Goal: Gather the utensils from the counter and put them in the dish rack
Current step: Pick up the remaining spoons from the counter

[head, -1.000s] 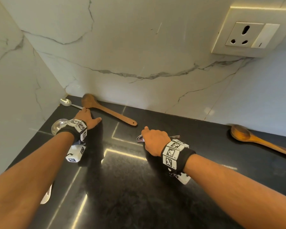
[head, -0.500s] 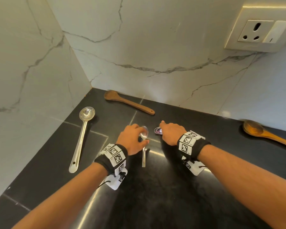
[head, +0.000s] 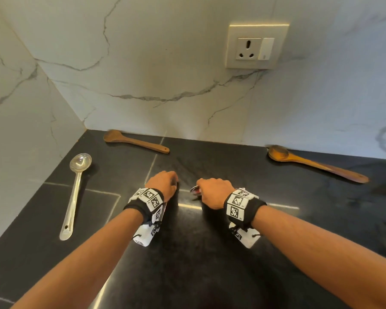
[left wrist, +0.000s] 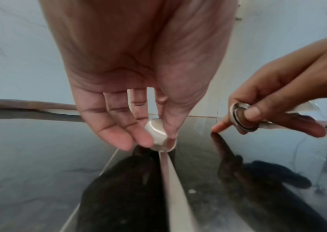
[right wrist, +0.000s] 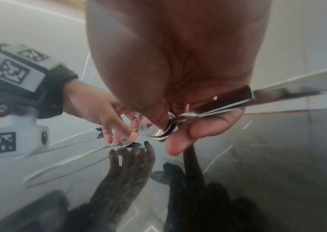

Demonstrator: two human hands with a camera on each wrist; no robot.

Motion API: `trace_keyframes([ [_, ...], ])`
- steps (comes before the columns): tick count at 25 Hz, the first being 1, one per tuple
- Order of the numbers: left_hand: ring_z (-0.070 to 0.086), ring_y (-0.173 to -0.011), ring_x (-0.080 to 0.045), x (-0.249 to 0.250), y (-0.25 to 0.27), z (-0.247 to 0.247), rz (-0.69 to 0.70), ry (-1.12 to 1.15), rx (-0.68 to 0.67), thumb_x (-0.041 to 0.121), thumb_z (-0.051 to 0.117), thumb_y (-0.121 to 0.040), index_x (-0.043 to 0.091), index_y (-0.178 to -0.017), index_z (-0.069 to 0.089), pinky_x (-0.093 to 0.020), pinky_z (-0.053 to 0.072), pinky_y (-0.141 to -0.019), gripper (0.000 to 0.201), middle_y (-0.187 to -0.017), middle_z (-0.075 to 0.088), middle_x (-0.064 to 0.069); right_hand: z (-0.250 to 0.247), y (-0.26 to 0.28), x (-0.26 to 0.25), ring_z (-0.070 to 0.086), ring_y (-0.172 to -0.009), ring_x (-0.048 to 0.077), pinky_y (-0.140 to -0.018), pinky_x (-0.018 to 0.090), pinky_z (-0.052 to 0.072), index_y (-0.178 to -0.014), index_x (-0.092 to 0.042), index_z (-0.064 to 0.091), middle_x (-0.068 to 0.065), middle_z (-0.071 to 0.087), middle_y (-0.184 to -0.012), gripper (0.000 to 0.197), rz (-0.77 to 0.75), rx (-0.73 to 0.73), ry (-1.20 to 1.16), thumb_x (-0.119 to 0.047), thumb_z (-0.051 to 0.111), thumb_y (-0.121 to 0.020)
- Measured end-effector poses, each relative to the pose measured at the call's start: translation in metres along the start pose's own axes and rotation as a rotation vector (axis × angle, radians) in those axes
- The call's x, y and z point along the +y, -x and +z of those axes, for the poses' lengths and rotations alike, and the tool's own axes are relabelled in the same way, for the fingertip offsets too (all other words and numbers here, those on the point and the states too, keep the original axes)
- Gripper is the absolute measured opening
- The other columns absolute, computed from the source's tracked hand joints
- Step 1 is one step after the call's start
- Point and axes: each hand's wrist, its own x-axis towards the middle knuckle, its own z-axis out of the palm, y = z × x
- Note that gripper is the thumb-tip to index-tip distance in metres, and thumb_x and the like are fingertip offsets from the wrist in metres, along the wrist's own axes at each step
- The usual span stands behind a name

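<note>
My left hand [head: 165, 184] pinches the bowl of a small steel spoon [left wrist: 157, 135] between thumb and fingertips, low over the black counter [head: 210, 264]. Its handle runs back under my wrist. Whether it touches the counter I cannot tell. Close to its right, my right hand [head: 214, 192] grips a few stacked steel spoons [right wrist: 155, 130] with the thumb pressed on their bowls and the handles sticking out to the right. A long steel ladle [head: 75, 192] lies at the left. One wooden spoon [head: 135, 142] lies along the back wall, another wooden spoon [head: 310, 162] at the back right.
Marble walls close the counter at the back and the left, meeting in a corner. A wall socket [head: 256, 46] sits above the back right. No dish rack is in view.
My left hand took the small steel spoon from the back left corner and brought it to the middle beside my right hand. It has since lowered toward the counter. The view swung left.
</note>
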Motion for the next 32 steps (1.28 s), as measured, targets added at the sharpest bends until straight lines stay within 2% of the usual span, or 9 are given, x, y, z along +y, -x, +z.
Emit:
trace_keyframes([
  [4,0.069,-0.081,-0.021,0.016,0.02,0.003,0.02,0.233,-0.015,0.023,0.066,-0.086,0.028,-0.081,0.064,-0.029,0.054,-0.072,0.007,-0.08,0.069,0.003,0.005,0.024,0.027,0.064,-0.101,0.032,-0.088,0.047,0.052,-0.11,-0.021,0.062,0.008,0.067,-0.112,0.023,0.05,0.081,-0.244,-0.026,0.043,-0.098],
  [7,0.072,-0.069,-0.018,0.041,0.047,0.005,0.108,0.59,0.06,0.017,0.072,-0.085,0.019,-0.085,0.068,-0.026,0.056,-0.064,0.005,-0.077,0.074,-0.004,0.003,0.037,0.048,0.066,-0.093,0.028,-0.089,0.047,0.053,-0.111,-0.015,0.066,0.011,0.069,-0.105,0.025,0.051,0.113,-0.458,-0.024,0.045,-0.101],
  [11,0.073,-0.066,-0.019,0.086,0.065,0.015,0.146,0.781,0.14,0.012,0.073,-0.083,0.017,-0.092,0.067,-0.031,0.059,-0.066,0.013,-0.075,0.073,-0.008,-0.001,0.053,0.071,0.062,-0.075,0.017,-0.083,0.043,0.055,-0.101,-0.012,0.072,0.013,0.073,-0.094,0.022,0.072,0.132,-0.724,-0.023,0.053,-0.1],
  [16,0.072,-0.068,-0.014,0.129,0.068,0.042,0.151,0.741,0.187,0.017,0.073,-0.084,0.023,-0.111,0.063,-0.035,0.061,-0.073,0.029,-0.074,0.073,-0.002,-0.004,0.08,0.088,0.057,-0.074,0.014,-0.064,0.024,0.048,-0.105,-0.01,0.073,0.008,0.065,-0.086,0.024,0.12,0.019,-0.901,-0.023,0.053,-0.101],
  [21,0.072,-0.071,-0.015,0.159,0.078,0.057,0.198,0.728,0.117,0.018,0.068,-0.088,0.019,-0.107,0.069,-0.037,0.061,-0.076,0.019,-0.082,0.074,-0.001,0.001,0.107,0.113,0.054,-0.085,0.019,-0.085,0.038,0.047,-0.092,-0.003,0.071,0.013,0.065,-0.09,0.031,0.097,-0.044,-0.891,-0.022,0.049,-0.1],
  [27,0.072,-0.069,-0.013,0.195,0.086,0.061,0.231,0.767,0.035,0.018,0.064,-0.091,0.016,-0.095,0.065,-0.028,0.061,-0.067,0.005,-0.086,0.073,-0.009,0.001,0.141,0.133,0.054,-0.079,0.014,-0.083,0.035,0.044,-0.086,-0.012,0.066,0.002,0.062,-0.082,0.033,0.13,-0.063,-0.947,-0.027,0.043,-0.103],
  [28,0.072,-0.068,-0.012,0.203,0.087,0.061,0.246,0.763,0.048,0.018,0.062,-0.092,0.016,-0.094,0.065,-0.028,0.061,-0.066,0.005,-0.085,0.073,-0.007,-0.001,0.149,0.137,0.057,-0.081,0.015,-0.086,0.037,0.046,-0.09,-0.015,0.066,0.003,0.064,-0.086,0.033,0.127,-0.067,-0.943,-0.03,0.041,-0.104],
  [30,0.072,-0.066,-0.012,0.219,0.088,0.06,0.259,0.786,0.077,0.019,0.06,-0.093,0.014,-0.093,0.064,-0.028,0.061,-0.066,0.006,-0.084,0.072,-0.006,-0.003,0.167,0.146,0.064,-0.094,0.018,-0.095,0.041,0.048,-0.118,-0.019,0.062,0.007,0.069,-0.104,0.03,0.115,-0.071,-0.88,-0.033,0.039,-0.105],
  [32,0.072,-0.067,-0.012,0.235,0.087,0.056,0.234,0.851,0.065,0.019,0.058,-0.094,0.009,-0.095,0.061,-0.028,0.061,-0.065,0.01,-0.086,0.071,-0.007,-0.004,0.184,0.154,0.064,-0.105,0.019,-0.096,0.038,0.048,-0.144,-0.023,0.044,0.009,0.067,-0.119,0.041,0.103,-0.023,-0.718,-0.032,0.041,-0.104],
])
